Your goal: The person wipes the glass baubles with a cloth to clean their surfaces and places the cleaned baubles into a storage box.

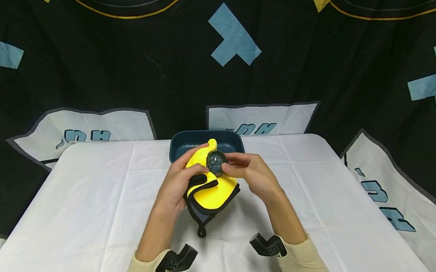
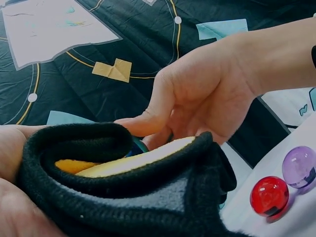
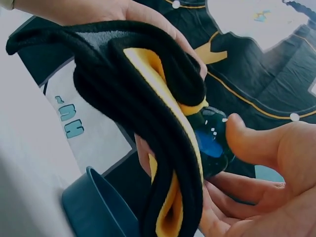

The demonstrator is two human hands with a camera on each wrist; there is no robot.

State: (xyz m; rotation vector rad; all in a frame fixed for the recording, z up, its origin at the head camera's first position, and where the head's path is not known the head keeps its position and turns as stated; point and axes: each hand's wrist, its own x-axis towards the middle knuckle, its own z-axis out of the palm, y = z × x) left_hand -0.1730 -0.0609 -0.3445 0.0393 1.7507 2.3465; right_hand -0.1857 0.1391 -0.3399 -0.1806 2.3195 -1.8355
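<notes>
A yellow cloth (image 1: 216, 195) with black edging and a grey underside hangs in folds from my left hand (image 1: 179, 180), which grips it with the thumb on top. A small loop dangles from its lowest corner. My right hand (image 1: 258, 174) pinches a dark, see-through glass ball (image 1: 215, 163) between thumb and fingers, against the yellow side of the cloth. Blue shows inside the ball (image 3: 213, 140) in the right wrist view. Folded cloth (image 2: 148, 202) covers most of the ball in the left wrist view.
Behind the hands, a dark teal tub (image 1: 235, 140) stands at the far edge of the white-covered table (image 1: 94, 212). In the left wrist view a red ball (image 2: 269, 196) and a purple ball (image 2: 299, 167) lie on white cloth. A black patterned curtain (image 1: 175, 71) hangs beyond.
</notes>
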